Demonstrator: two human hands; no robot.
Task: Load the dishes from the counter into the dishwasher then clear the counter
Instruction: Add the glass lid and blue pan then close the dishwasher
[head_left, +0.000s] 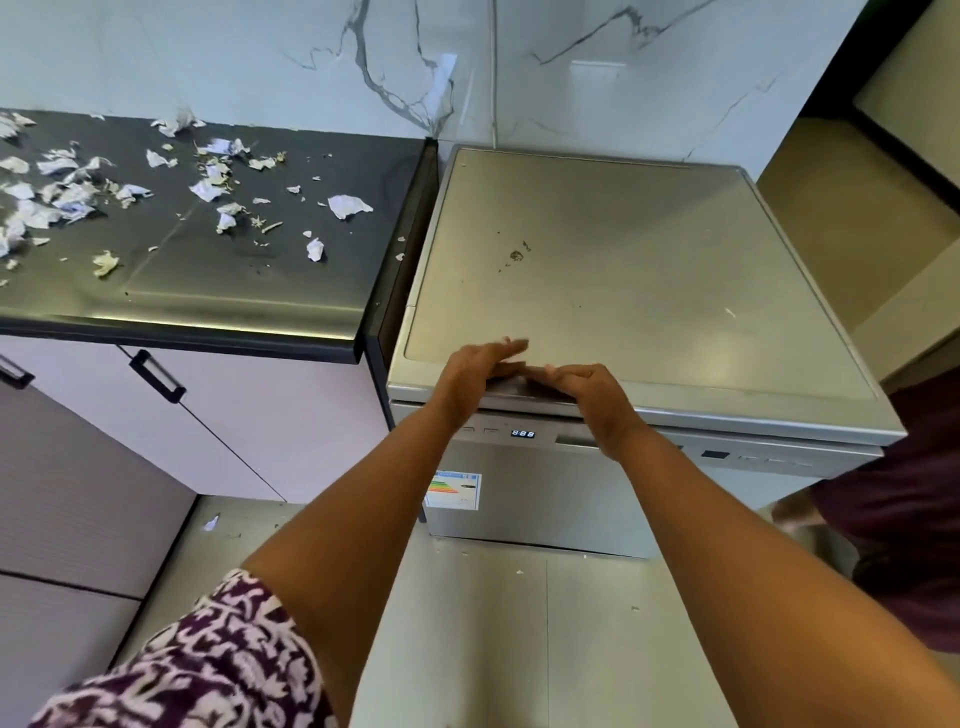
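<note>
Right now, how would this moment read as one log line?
dishwasher: door closed | left hand, right hand: both at its top front edge | counter: paper scraps scattered, no dishes in view

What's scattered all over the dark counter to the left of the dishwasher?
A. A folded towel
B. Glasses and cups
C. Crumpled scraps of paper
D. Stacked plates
C: crumpled white paper scraps lie strewn across the dark counter, and nothing else shows on it.
</note>
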